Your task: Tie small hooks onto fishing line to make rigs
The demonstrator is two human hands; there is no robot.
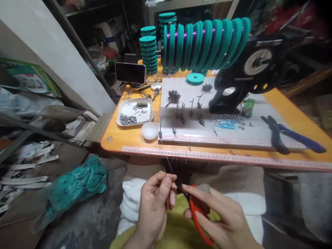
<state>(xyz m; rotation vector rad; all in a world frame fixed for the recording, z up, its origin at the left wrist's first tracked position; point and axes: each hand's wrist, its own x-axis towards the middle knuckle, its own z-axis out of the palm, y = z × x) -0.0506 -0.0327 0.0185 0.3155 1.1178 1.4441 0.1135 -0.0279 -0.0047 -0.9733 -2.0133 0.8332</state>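
My left hand (155,199) is closed in a pinch on a thin fishing line (169,164) in front of the table edge. A tiny blue bead (171,177) shows at its fingertips. My right hand (220,212) is wrapped round red-handled pliers (195,216), whose dark jaws point at the left fingertips. A greyish wrap (203,188) covers one right finger. On the board (243,133) beyond the hands lie lead sinkers (174,130), some with line attached, and a dark cluster of small metal parts (174,96). Whether the jaws touch the line is too small to tell.
A white tray (150,119) of metal pieces and a small white bowl (149,131) stand at left. Blue-handled pliers (298,136) lie at right. Green spools (207,45) hang on a rack above the board. A phone (130,73) stands behind the tray.
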